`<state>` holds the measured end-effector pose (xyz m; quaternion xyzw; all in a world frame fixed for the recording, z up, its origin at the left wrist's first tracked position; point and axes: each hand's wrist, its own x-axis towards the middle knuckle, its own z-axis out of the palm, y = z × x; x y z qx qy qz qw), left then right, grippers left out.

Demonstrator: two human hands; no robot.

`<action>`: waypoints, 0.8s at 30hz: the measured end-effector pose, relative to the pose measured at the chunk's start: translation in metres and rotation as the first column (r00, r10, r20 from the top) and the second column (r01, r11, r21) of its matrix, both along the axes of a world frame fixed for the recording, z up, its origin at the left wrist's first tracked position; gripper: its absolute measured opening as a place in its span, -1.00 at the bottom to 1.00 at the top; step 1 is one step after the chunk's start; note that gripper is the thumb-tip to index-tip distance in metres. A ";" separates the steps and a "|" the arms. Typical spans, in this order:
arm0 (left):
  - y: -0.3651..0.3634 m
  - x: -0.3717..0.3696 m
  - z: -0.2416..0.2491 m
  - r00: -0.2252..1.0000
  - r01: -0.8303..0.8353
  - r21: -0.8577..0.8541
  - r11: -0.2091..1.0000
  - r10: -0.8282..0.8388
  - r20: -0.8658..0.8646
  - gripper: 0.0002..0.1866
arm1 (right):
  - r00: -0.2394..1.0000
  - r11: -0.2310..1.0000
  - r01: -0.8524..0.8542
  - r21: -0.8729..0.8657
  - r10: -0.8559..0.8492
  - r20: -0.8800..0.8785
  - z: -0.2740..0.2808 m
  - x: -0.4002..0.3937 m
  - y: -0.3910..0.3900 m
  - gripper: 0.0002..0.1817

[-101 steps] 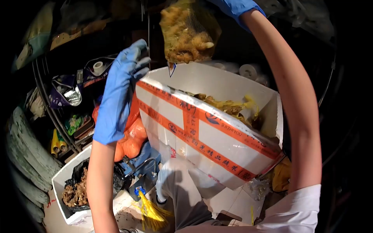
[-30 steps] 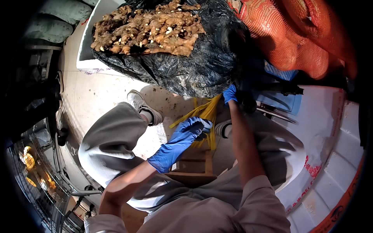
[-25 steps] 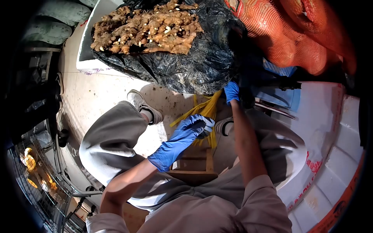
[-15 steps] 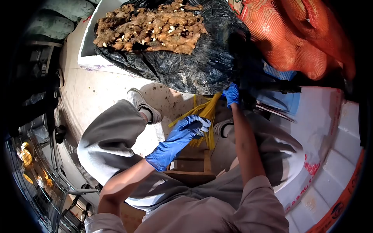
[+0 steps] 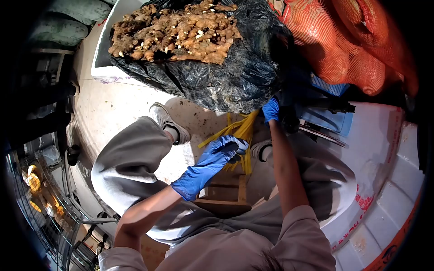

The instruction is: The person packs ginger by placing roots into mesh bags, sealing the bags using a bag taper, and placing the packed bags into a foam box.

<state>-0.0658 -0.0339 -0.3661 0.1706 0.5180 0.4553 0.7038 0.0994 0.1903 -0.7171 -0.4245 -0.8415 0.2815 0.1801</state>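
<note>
My left hand [image 5: 209, 166], in a blue glove, is held above the yellow plastic straps [image 5: 244, 131] between my legs. Its fingers curl inward around a dark spot, and I cannot make out what is in them. My right hand [image 5: 271, 109], gloved in blue too, reaches to the lower right edge of the black plastic bag [image 5: 217, 90]. Shadow and the bag hide its fingers. A thick heap of brown ginger [image 5: 181, 34] lies on the bag, over a white foam box [image 5: 100, 67].
Orange mesh sacks [image 5: 334, 49] bulge at the upper right. White foam boxes [image 5: 366, 144] stand at my right, near a blue object [image 5: 343, 122]. A wire basket [image 5: 43, 207] with yellow items is at the lower left. Large green gourds [image 5: 63, 30] lie at the far left.
The whole view has shifted slightly. My left hand's fingers have turned a little and the dark spot between them looks larger. My right hand stays by the bag's edge.
</note>
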 end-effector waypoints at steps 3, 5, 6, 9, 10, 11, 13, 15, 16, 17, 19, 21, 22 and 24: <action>0.001 0.004 -0.002 0.999 -0.035 0.008 0.999 0.035 -0.025 -0.80 | 0.967 0.994 0.014 0.106 -0.040 0.250 -0.022 0.004 0.003 -0.70; 0.001 0.005 0.000 0.997 -0.069 -0.002 0.998 0.068 -0.039 -0.80 | 0.964 0.989 0.092 0.120 -0.118 0.237 0.006 -0.001 -0.007 -0.69; 0.003 0.004 0.003 0.998 -0.067 -0.032 0.997 0.066 -0.019 -0.80 | 0.956 0.977 0.167 0.134 -0.194 0.222 0.024 -0.003 -0.012 -0.68; 0.002 0.003 0.007 0.996 -0.088 -0.029 0.996 0.089 0.024 -0.81 | 0.903 0.955 0.282 -0.089 -0.233 0.361 0.060 -0.003 -0.021 -0.65; 0.002 0.002 0.007 0.993 -0.110 -0.005 0.994 0.110 0.043 -0.81 | 0.906 0.958 0.274 -0.084 -0.228 0.357 0.062 -0.005 -0.018 -0.65; 0.001 0.000 0.006 0.992 -0.118 0.000 0.993 0.118 0.040 -0.81 | 0.897 0.933 0.330 -0.146 -0.261 0.358 0.064 -0.005 -0.016 -0.64; -0.001 0.001 0.004 0.993 -0.102 -0.016 0.995 0.103 0.055 -0.81 | 0.887 0.903 0.375 -0.211 -0.283 0.364 0.058 -0.003 -0.016 -0.62; -0.002 0.003 0.006 0.990 -0.127 -0.033 0.991 0.128 0.060 -0.81 | 0.936 0.952 0.279 -0.128 -0.240 0.259 0.046 -0.002 -0.015 -0.64; -0.002 0.003 0.006 0.987 -0.144 -0.048 0.988 0.147 0.062 -0.81 | 0.944 0.970 0.229 -0.083 -0.200 0.261 0.029 0.000 -0.010 -0.59; -0.002 0.001 0.003 0.987 -0.143 -0.061 0.988 0.147 0.071 -0.81 | 0.950 0.984 0.177 -0.036 -0.162 0.266 0.012 0.001 -0.005 -0.55; -0.003 -0.002 0.002 0.991 -0.122 -0.040 0.992 0.124 0.056 -0.81 | 0.961 0.991 0.127 -0.047 -0.111 0.255 0.012 -0.003 -0.002 -0.49; -0.005 -0.003 0.000 0.992 -0.117 -0.037 0.992 0.118 0.042 -0.82 | 0.937 0.998 0.064 -0.027 -0.051 0.346 -0.006 0.001 0.006 -0.49; -0.004 -0.003 -0.001 0.994 -0.110 -0.019 0.994 0.111 0.026 -0.82 | 0.892 0.999 -0.011 0.051 -0.013 0.451 -0.020 0.005 0.012 -0.49; -0.003 -0.002 0.001 0.992 -0.120 -0.008 0.993 0.120 0.033 -0.82 | 0.916 0.991 0.008 0.134 -0.061 0.397 -0.031 0.007 0.014 -0.49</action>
